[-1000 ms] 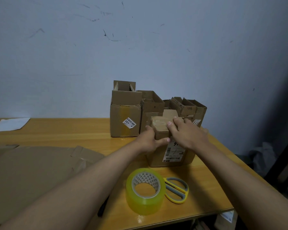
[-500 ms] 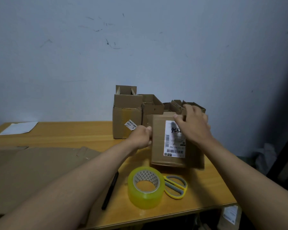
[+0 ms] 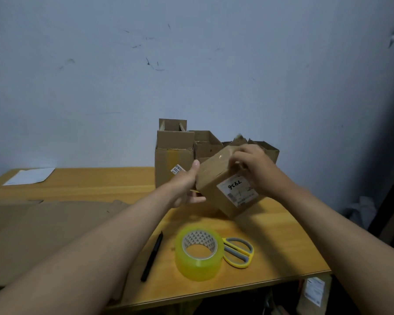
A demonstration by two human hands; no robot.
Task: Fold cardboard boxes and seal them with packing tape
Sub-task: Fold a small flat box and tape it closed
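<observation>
Yellow-tinted packing tape (image 3: 198, 254) sits nearest us on the wooden table (image 3: 280, 253), the roll lying flat with its hole up, and the yellow-handled scissors (image 3: 238, 252) lie touching its right side. We judge both are parked close to the near edge so either hand can reach them once the box is ready for sealing. A black pen (image 3: 152, 255) lies just left of the roll, and flattened cardboard (image 3: 43, 226) covers the near left of the table, likely stock for later boxes.

Beyond the tape we hold the small cardboard box (image 3: 223, 185) tilted on one corner, seemingly just clear of the table, its white shipping label (image 3: 238, 189) facing us and to the right. Our left hand (image 3: 187, 187) is closed around the box's left edge, thumb up along the side, fingers curled underneath. Our right hand (image 3: 250, 169) is cupped over the top right, fingers bent onto the upper face. Held this way from both sides, we can turn the box to check or bring round a flap seam; the upper face looks glossy, perhaps taped already, though we cannot be sure.

Farther back, several open boxes (image 3: 175, 155) stand against the wall (image 3: 191, 64), flaps up, apparently awaiting their turn. A white paper sheet (image 3: 30, 176) lies at the far left.
</observation>
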